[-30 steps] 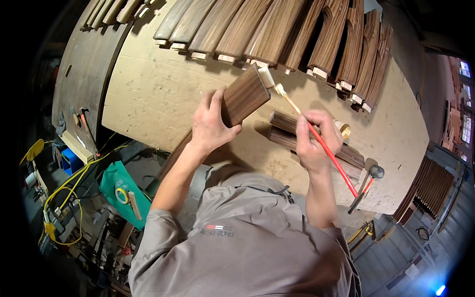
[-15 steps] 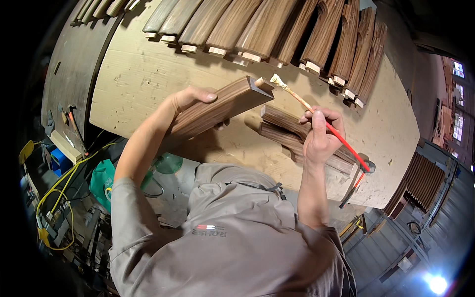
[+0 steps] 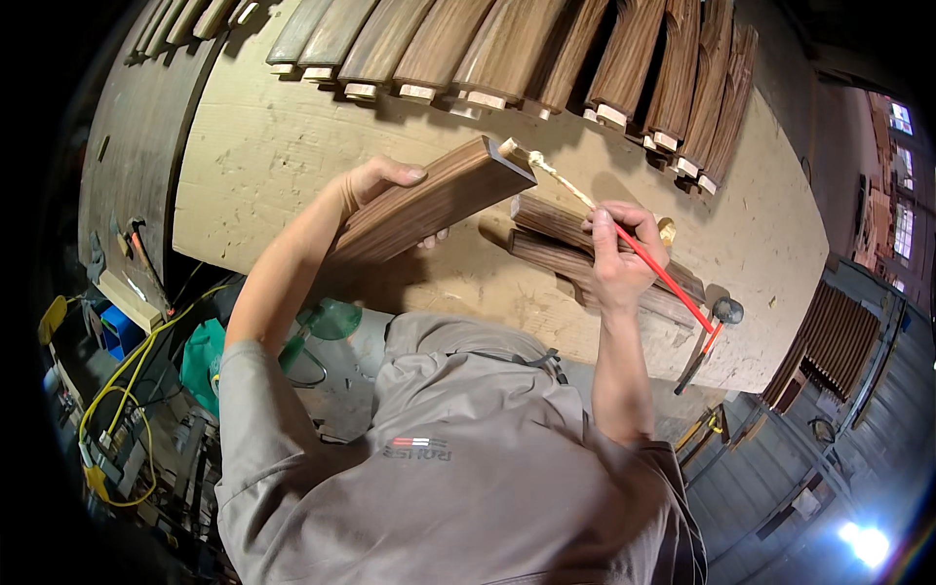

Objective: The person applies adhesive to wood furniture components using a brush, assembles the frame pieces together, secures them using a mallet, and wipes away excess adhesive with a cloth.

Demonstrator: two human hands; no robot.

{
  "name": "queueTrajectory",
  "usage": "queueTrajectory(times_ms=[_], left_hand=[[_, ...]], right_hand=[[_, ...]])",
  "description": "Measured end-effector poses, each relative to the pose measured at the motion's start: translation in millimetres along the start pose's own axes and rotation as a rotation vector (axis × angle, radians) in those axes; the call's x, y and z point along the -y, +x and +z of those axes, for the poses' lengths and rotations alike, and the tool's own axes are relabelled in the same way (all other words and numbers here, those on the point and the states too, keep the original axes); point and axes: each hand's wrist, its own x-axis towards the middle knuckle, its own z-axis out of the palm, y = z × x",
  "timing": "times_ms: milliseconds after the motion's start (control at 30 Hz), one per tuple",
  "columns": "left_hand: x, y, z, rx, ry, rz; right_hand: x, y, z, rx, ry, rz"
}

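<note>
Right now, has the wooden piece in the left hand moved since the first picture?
Yes: against the wooden row, the far end of the held piece shifted downward, away.

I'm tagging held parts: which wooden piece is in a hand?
The board in the left hand; the pair near the right hand and the row beyond lie on the table.

At the lower left of the frame, a yellow cord (image 3: pixel 144 345) curls past a blue box (image 3: pixel 122 333); above, a partly orange hammer (image 3: pixel 139 246). At right, a dark-headed mallet (image 3: pixel 727 311). A bright light (image 3: pixel 869 545) glows lower right; windows (image 3: pixel 903 232), upper right.
</note>
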Motion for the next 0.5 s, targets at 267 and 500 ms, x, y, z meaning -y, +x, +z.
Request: queueTrajectory(times_ms=[267, 500], left_hand=[[2, 4, -4, -0.019, 0.026, -0.033], [2, 7, -7, -0.137, 0.123, -0.1]], right_hand=[[8, -4, 14, 0.015, 0.14, 0.04], [-24, -27, -61, -0.33, 0.012, 0.126]])
